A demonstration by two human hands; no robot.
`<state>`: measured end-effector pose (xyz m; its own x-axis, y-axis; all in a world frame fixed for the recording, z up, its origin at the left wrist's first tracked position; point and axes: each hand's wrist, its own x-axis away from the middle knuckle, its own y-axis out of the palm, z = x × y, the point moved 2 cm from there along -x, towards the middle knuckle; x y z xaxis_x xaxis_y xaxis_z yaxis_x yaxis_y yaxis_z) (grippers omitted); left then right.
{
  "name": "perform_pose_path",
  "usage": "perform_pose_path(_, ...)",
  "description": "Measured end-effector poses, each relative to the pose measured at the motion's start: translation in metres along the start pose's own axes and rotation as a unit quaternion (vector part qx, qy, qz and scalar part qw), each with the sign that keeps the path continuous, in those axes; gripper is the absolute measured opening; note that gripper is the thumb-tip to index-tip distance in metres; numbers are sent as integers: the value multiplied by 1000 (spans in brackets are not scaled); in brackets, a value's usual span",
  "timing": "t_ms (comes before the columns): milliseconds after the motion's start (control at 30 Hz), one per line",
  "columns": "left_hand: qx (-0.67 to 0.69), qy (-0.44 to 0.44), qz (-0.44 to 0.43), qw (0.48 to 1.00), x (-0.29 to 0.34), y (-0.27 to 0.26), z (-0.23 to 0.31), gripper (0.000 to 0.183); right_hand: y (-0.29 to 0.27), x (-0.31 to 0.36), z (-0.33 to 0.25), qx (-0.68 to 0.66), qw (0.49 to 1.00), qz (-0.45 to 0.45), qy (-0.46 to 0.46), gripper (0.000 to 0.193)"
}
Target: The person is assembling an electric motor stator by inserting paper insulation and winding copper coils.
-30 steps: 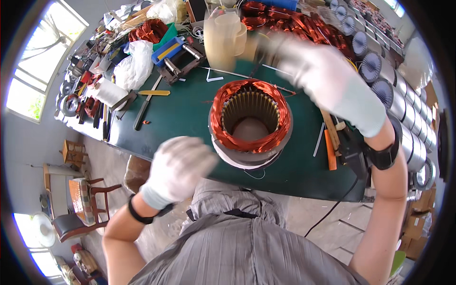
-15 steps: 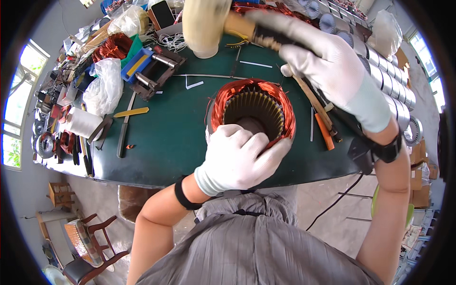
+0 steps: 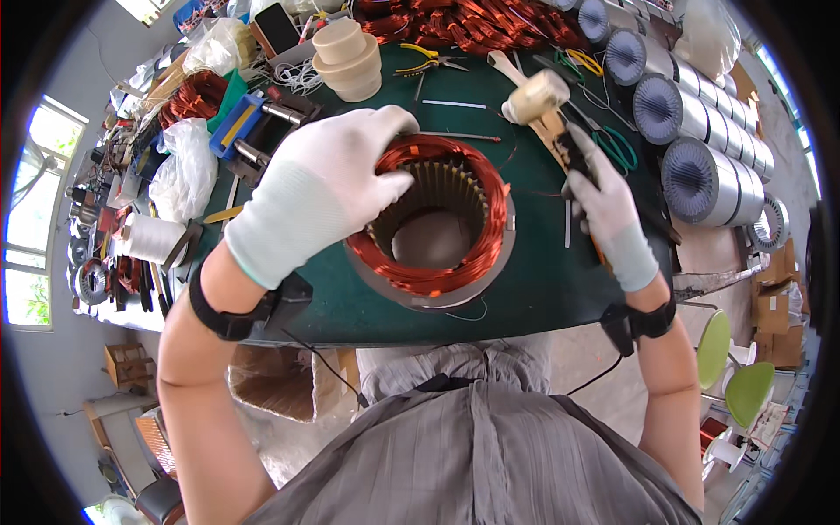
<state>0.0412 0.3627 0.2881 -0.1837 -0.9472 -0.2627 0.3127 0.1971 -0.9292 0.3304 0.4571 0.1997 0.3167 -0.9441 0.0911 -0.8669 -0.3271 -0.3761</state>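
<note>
A motor stator (image 3: 484,252) with a ring of red copper windings stands upright on the green table, its slotted bore facing up. At its upper left rim, my gloved left hand (image 3: 337,166) is closed on the windings, the thumb on the bore side. To the right of the stator, my gloved right hand (image 3: 606,197) grips a mallet (image 3: 535,96) by its dark-wrapped handle. The mallet's cream head points away from me and is apart from the stator.
Behind the stator are a stepped cream cylinder (image 3: 350,66), yellow-handled pliers (image 3: 430,59) and a heap of copper coils (image 3: 472,22). Green-handled scissors (image 3: 617,149) lie at right, before rows of metal cores (image 3: 713,179). A blue block (image 3: 234,127) and plastic bag (image 3: 184,171) sit left.
My left hand has moved from the stator's near rim to its upper left rim. The right hand has lowered the mallet to the right, and the stator looks turned or tilted differently.
</note>
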Motion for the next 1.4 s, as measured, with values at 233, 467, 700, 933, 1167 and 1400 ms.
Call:
perform_pose_path(233,-165,79,-48,982,-15,13,5,23,-3,42,56,-16,998,-10,64,61)
perform_pose_path(467,-53,191,-16,980,-25,13,-9,27,16,26,65,92,989,12,-116,57)
perform_pose_path(700,-45,-3,8,999,-1,25,29,45,7,34,74,239,959,85,-124,55)
perform_pose_path(933,-2,74,-13,997,-6,24,19,48,12,50,24,306,909,89,-268,59)
perform_pose_path(1167,-13,31,91,995,5,30,40,17,31,42,15,185,949,-6,-255,54)
perform_pose_path(1400,-110,-15,89,990,-2,38,59,17,49,-3,-7,120,950,-31,-286,51)
